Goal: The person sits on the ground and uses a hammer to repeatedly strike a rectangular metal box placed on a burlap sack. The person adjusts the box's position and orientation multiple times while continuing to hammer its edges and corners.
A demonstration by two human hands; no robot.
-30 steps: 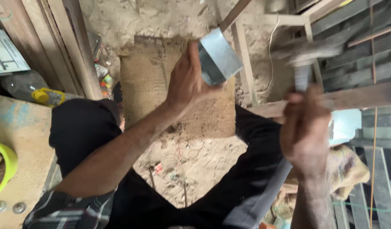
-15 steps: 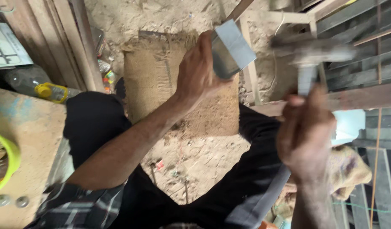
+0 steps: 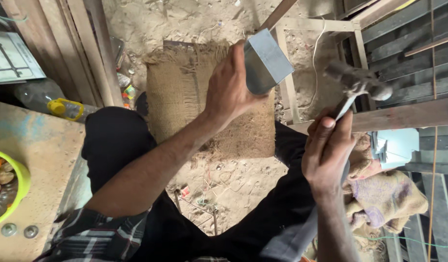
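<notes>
Head view: left hand (image 3: 231, 90) grips metal block (image 3: 265, 60), right hand (image 3: 328, 150) grips hammer (image 3: 357, 82), over burlap mat (image 3: 180, 92) w/ sandy floor (image 3: 233, 179).

Sandy dirt floor (image 3: 243, 189), burlap mat (image 3: 185, 97) lying flat on it, small scraps and bits of wire scattered near the mat, clear plastic bottle with yellow cap (image 3: 54, 99) at left, wooden planks (image 3: 88, 48) beside it

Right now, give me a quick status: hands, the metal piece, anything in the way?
Left hand gripping folded grey metal piece above burlap mat. Right hand holding hammer raised beside it. Nothing between hammer and metal.
</notes>
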